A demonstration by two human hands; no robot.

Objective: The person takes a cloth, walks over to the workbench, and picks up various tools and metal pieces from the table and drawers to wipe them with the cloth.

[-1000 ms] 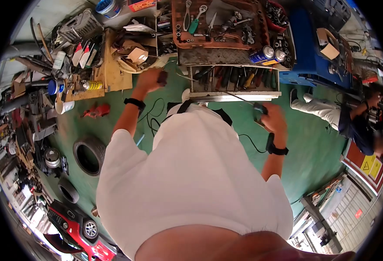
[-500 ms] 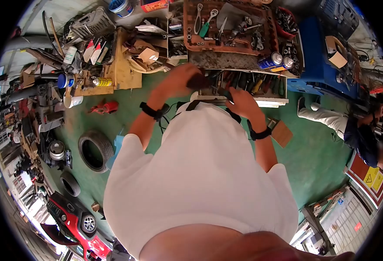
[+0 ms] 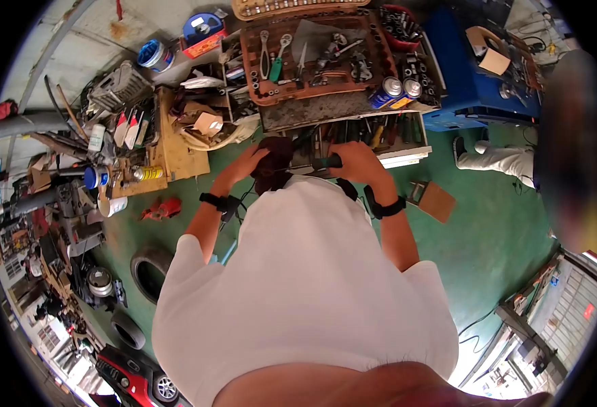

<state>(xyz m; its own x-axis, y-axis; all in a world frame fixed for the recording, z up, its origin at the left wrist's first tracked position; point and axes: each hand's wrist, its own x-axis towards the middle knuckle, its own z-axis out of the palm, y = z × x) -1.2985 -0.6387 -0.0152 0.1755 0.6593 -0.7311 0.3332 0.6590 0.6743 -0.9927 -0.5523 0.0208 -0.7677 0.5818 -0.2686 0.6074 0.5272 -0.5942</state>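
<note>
Clock directions are taken from between the hands, with twelve straight ahead. A person in a white shirt (image 3: 305,278) holds a screwdriver (image 3: 327,162) in front of their waist, just short of an open drawer (image 3: 397,137). Its dark green handle lies nearly level, long axis running from three to nine o'clock, with the working end toward nine. The tip cannot be made out against a dark red rag (image 3: 272,157). The right hand (image 3: 357,163) is wrapped around the handle; the left hand (image 3: 243,167) grips the rag by its left side. The two hands are apart, with rag and screwdriver between them.

The drawer, full of handled tools, sticks out from twelve to two, partly hidden by the hands. Beyond it at twelve lies an open tool case (image 3: 257,91) with a green-handled ratchet (image 3: 276,70). Two spray cans (image 3: 388,93) stand at two, before a blue cabinet (image 3: 458,81). Another person's pale trouser leg (image 3: 505,163) shows at three, beside a blurred dark shape. A brown board (image 3: 438,203) lies between three and four, a tyre (image 3: 140,275) at eight, a yellow can (image 3: 150,173) at nine. The spray cans' blue-and-yellow labels are too small to read.
</note>
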